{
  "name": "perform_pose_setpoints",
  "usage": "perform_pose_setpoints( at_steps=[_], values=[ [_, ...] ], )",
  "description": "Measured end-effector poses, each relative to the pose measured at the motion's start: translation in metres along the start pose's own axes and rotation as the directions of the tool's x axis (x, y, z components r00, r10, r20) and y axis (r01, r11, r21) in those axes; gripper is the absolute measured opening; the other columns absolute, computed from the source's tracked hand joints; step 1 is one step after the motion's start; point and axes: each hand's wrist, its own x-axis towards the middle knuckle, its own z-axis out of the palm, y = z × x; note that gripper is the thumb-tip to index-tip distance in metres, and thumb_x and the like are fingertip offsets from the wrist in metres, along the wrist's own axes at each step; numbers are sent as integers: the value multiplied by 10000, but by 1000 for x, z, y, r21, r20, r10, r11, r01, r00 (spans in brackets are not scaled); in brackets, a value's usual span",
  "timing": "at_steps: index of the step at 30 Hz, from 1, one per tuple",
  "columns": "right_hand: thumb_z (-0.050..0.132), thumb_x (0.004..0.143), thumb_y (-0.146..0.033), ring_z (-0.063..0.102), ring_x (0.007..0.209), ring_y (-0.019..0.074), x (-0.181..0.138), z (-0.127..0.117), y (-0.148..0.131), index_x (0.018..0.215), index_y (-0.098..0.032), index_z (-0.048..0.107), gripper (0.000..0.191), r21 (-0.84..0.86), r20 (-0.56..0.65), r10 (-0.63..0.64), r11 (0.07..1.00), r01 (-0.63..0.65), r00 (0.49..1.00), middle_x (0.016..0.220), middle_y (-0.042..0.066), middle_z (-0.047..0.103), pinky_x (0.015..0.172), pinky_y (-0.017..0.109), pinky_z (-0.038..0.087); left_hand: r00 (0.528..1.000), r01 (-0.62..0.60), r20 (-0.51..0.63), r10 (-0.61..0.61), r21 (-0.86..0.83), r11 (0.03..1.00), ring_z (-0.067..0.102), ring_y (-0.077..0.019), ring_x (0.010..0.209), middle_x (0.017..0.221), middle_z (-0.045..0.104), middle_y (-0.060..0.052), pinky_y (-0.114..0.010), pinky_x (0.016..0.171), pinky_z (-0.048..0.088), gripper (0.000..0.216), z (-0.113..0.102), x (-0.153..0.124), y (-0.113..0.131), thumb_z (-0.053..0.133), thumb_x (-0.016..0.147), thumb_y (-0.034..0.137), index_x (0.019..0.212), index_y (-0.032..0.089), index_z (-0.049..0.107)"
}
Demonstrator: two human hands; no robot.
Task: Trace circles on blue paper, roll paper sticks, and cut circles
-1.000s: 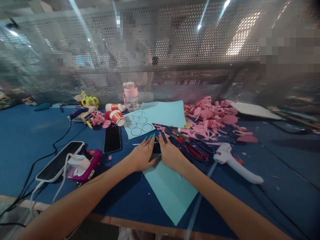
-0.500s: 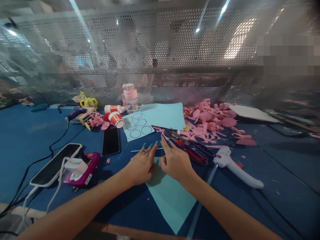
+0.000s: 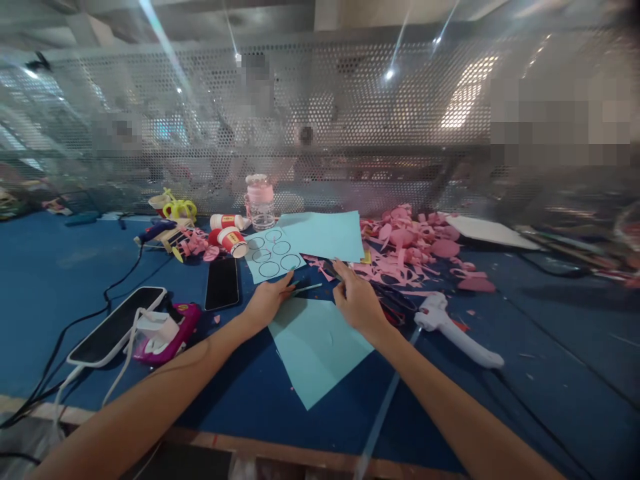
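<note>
My left hand [image 3: 270,303] is closed at the left end of a thin light-blue strip [image 3: 310,288], just above the top edge of a light-blue paper sheet [image 3: 320,353]. That sheet lies at an angle on the blue table. My right hand [image 3: 357,297] has its fingers over the dark blades of the scissors [image 3: 330,268], and their grip is partly hidden. The dark handles run out to the right behind the hand. Beyond my left hand lies a light-blue sheet with several drawn circles [image 3: 273,253], and a larger light-blue stack [image 3: 325,233] is beside it.
Pink paper scraps [image 3: 400,247] are heaped at the right, near a white glue gun [image 3: 457,333]. At the left are a black phone [image 3: 223,283], a white-cased phone [image 3: 117,327], a magenta device [image 3: 185,330] and cables. Paper cups [image 3: 233,241] and a bottle [image 3: 261,203] stand further back.
My hands have moved apart, off the sheet. The left hand has come to the strip, which now tilts; the right is over the scissors. The near sheet has shifted up and left in view.
</note>
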Motion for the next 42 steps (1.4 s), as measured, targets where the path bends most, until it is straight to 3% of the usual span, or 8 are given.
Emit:
perform_pose_setpoints(
  at_steps=[6,10,16,21,24,29,35,42],
  values=[
    [387,791,-148,517,1124,251,-1,-3,-5,1286,-73,371,501,203,-82,16,979,1,997,1229,198,522,919,427,434,983,-106,-148,108,24,994,665,-191,859,920,701,-53,-320,813,507,498,-2,-2,1,441,789,117,1285,161,442],
    [543,766,-325,563,1041,200,2,-4,-15,1199,-146,433,481,640,-242,236,767,-28,941,1193,145,548,864,358,477,936,-179,-308,170,-3,984,661,-194,869,950,697,-39,-339,828,501,445,-9,-7,22,464,804,165,1248,198,478],
    [692,596,-479,490,373,92,4,-8,-26,672,-135,598,364,874,178,257,402,-273,950,501,-15,565,357,212,392,952,-174,-296,72,-336,926,655,-212,867,928,695,-58,-337,786,528,505,-5,-18,57,602,747,257,1231,180,482],
    [738,564,-423,429,322,58,5,-15,-28,573,-136,580,328,916,207,259,287,-280,943,431,-47,524,305,179,327,993,-66,-116,8,-511,857,659,-207,733,823,677,-55,-336,688,545,552,-2,-19,67,722,626,275,1135,151,546],
    [755,561,-381,411,329,37,6,-21,-27,581,-137,578,303,943,255,269,142,-300,929,432,-56,523,304,156,317,999,37,11,-42,-698,715,652,-186,608,770,668,-48,-344,611,550,491,-1,-16,63,659,683,425,1073,145,559],
    [799,507,-255,549,475,58,9,-26,-22,613,-163,545,291,942,332,342,-160,-294,879,535,-43,600,419,137,441,985,6,-93,-146,-826,564,648,-170,617,737,669,-22,-337,647,540,478,1,-5,46,669,644,502,972,164,587],
    [728,622,-275,626,583,109,3,-12,-25,671,-195,540,210,956,292,345,-145,-256,892,601,-30,631,515,203,528,986,-145,-168,14,-805,575,526,-236,1119,1146,611,-89,-365,963,402,457,10,1,54,736,622,362,1020,167,624],
    [721,623,-304,592,467,101,-5,-11,-29,693,-179,546,226,924,381,309,-156,-349,871,572,-17,631,427,197,496,952,-206,-285,-109,-863,461,642,-183,811,773,690,-28,-321,840,475,348,11,15,79,725,599,462,731,148,652]
  ],
)
